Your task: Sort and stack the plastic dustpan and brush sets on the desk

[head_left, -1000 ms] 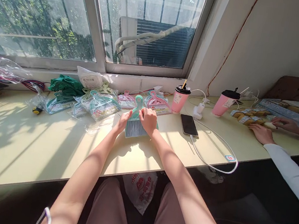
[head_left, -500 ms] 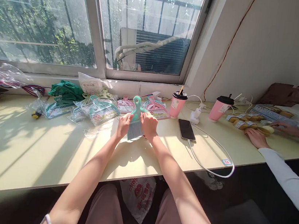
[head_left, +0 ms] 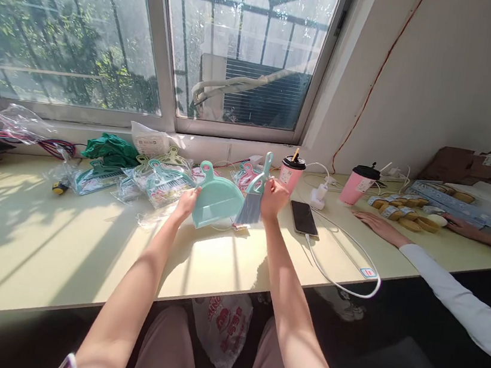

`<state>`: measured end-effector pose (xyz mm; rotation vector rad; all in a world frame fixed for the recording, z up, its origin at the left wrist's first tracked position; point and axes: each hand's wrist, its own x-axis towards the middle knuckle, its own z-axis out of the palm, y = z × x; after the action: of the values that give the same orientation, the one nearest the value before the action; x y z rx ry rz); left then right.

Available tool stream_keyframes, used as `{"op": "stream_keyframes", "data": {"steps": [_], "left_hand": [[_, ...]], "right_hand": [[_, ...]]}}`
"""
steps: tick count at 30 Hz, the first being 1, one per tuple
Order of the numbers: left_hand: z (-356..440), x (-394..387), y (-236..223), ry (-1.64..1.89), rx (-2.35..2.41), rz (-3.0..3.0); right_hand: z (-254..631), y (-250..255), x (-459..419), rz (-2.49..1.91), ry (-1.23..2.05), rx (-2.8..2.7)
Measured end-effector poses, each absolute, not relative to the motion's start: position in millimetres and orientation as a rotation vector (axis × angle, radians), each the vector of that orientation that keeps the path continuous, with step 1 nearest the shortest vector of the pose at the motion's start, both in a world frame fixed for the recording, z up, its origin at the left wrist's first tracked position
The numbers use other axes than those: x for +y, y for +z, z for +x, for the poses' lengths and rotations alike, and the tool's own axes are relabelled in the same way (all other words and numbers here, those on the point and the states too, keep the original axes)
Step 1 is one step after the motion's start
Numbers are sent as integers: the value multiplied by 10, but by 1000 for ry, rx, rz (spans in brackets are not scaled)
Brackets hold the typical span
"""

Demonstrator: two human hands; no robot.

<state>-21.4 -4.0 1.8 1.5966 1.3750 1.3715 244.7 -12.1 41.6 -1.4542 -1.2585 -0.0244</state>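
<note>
The left hand has its grip on the left edge of one green dustpan; the right hand has its grip round the handle of one brush, just right of the dustpan. Both are over the middle of the tabletop. Left lie several wrapped dustpans, too overlapped to count. Right are two pink cups, one phone and two other hands.
</note>
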Motion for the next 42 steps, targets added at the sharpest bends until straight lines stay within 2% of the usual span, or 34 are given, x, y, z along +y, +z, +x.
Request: {"op": "stream_keyframes", "data": {"steps": [3,7,13,19,25,42], "left_hand": [[-228,-88,76,1134,1719,1732],[-93,-217,116,1275,1878,1965],[-107,-227,100,1497,1812,2111],[-136,-153,7,1438,1766,2059],[-117,-152,-29,1436,1630,2043],[-41,-177,-99,1159,1798,1946]], "right_hand": [[2660,336,-34,-1703,-130,-1444],[2716,69,94,-1865,-31,-1697],[2751,-37,230,-1516,48,-1509],[2746,22,213,-1304,132,-1396],[2793,-9,187,-1392,182,-1365],[2816,-286,367,-1722,336,-1330]]}}
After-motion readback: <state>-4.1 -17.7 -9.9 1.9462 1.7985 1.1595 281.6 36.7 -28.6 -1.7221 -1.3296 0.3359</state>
